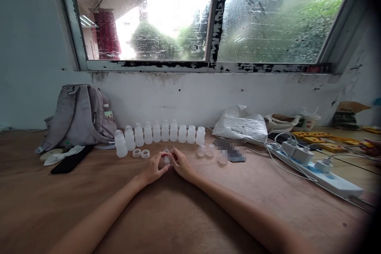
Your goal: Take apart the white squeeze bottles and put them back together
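My left hand (pixel 154 170) curls round a small translucent bottle part (pixel 166 159), held low over the table. Against the other side of that part my right hand (pixel 181 164) is closed, its fingertips pinched together. The fingers hide much of the part, so its exact kind does not show. Just beyond the fingertips stand clear pointed nipples (pixel 166 149). Two white screw rings (pixel 145 153) lie left of my left hand. A row of frosted baby bottles (pixel 148 134) stands behind; those on the left have capped tops, while several bottles (pixel 191 135) at the right end are open.
Clear dome caps (pixel 201 151) lie right of my hands, near a dark phone (pixel 238 156). Further right are a power strip (pixel 330 180) with cables and a silvery bag (pixel 241 124). A grey backpack (pixel 79 115) and black phone (pixel 71 160) are at left.
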Action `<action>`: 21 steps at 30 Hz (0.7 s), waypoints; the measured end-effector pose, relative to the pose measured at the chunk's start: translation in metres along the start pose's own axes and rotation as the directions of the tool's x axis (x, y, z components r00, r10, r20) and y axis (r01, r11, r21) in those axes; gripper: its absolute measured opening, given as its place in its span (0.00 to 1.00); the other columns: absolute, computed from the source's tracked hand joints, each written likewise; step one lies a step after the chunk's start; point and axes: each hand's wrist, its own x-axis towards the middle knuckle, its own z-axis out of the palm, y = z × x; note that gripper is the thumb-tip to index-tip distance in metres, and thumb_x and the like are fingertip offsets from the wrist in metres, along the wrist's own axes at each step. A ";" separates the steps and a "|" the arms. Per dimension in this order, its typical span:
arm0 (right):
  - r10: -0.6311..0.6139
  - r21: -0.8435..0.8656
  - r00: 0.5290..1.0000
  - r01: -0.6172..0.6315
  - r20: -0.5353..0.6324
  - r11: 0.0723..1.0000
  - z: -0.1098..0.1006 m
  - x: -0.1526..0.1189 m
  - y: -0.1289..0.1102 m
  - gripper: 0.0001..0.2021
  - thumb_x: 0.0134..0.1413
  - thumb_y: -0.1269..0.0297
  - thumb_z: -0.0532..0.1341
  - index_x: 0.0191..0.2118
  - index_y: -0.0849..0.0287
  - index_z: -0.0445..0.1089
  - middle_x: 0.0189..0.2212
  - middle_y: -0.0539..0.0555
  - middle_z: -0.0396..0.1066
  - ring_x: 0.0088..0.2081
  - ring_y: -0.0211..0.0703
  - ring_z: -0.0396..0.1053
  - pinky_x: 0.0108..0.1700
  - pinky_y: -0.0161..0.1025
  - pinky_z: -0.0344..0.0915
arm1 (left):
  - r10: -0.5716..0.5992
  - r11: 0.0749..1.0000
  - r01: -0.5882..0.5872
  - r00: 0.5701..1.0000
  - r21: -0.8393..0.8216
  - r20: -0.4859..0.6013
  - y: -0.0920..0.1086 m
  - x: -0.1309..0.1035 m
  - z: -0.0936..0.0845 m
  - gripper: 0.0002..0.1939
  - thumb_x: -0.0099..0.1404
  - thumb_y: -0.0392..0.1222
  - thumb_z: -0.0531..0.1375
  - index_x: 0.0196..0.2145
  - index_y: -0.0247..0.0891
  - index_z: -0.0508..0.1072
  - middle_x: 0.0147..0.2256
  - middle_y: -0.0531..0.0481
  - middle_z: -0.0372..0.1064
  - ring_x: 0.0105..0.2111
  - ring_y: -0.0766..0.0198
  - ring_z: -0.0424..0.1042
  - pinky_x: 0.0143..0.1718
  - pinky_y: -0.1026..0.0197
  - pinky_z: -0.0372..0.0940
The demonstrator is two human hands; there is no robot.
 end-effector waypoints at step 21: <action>-0.005 -0.012 0.993 0.006 0.118 1.000 -0.002 -0.002 -0.002 0.05 0.42 0.72 0.53 0.30 0.58 0.59 0.20 0.46 0.60 0.22 0.33 0.57 0.24 0.30 0.53 | -0.153 0.979 0.143 0.986 -0.146 -0.061 0.002 0.001 0.006 0.06 0.58 0.43 0.51 0.31 0.38 0.63 0.25 0.54 0.65 0.23 0.69 0.65 0.25 0.67 0.60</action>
